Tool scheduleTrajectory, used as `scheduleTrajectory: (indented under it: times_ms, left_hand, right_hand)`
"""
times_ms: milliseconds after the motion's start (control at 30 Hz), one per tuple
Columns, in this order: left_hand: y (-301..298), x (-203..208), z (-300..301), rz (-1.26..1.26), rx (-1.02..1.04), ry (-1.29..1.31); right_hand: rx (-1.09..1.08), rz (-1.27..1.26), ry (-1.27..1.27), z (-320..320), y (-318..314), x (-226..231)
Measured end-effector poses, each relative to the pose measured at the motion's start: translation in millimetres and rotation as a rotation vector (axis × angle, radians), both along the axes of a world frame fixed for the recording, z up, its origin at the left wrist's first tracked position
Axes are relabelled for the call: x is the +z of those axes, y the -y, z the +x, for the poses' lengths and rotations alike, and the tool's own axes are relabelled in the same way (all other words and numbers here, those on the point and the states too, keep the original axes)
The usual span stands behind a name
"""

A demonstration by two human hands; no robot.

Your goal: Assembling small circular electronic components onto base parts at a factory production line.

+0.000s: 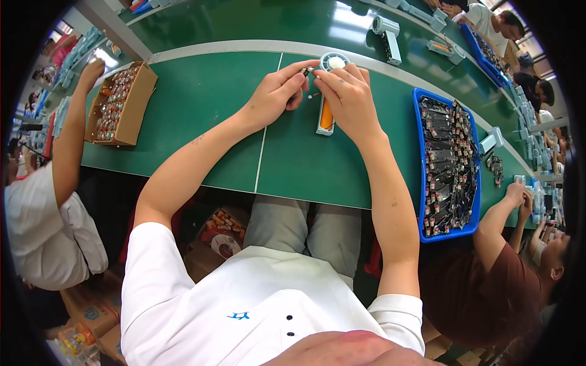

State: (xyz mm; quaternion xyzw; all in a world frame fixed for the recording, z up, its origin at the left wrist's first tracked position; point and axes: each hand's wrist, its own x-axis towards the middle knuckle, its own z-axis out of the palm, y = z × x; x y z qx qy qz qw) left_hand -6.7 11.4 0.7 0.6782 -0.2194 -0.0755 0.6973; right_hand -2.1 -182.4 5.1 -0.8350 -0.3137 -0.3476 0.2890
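Green workbench: fingertips gathered at a small part

Nearest, between the forearms, lies the slim handle of a pale grey device, flat on the bench, an orange insert filling its open channel. Just beyond, the left hand pinches the small part between thumb and forefinger; the right hand pinches at it from the other side. Fingers cover most of that part, leaving its shape unclear. The device's round, ribbed head shows past the knuckles; the right hand hides the stretch between head and handle. Farther off, a similar grey device lies across the pale divider.
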Motion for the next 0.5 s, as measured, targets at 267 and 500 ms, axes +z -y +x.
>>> scheduleTrajectory:
  times_ms: [267, 500]
  left_hand:
    - [2.2, 2.7, -3.0, 0.066, 0.001, 0.03]
    - [2.4, 4.6, -1.3, 0.056, -0.021, 0.027]
  right_hand:
    - [-0.06, 0.034, -0.114, -7.9, 0.5, 2.4]
    - [-0.078, 0.007, 0.013, -4.9, 2.2, 1.6]
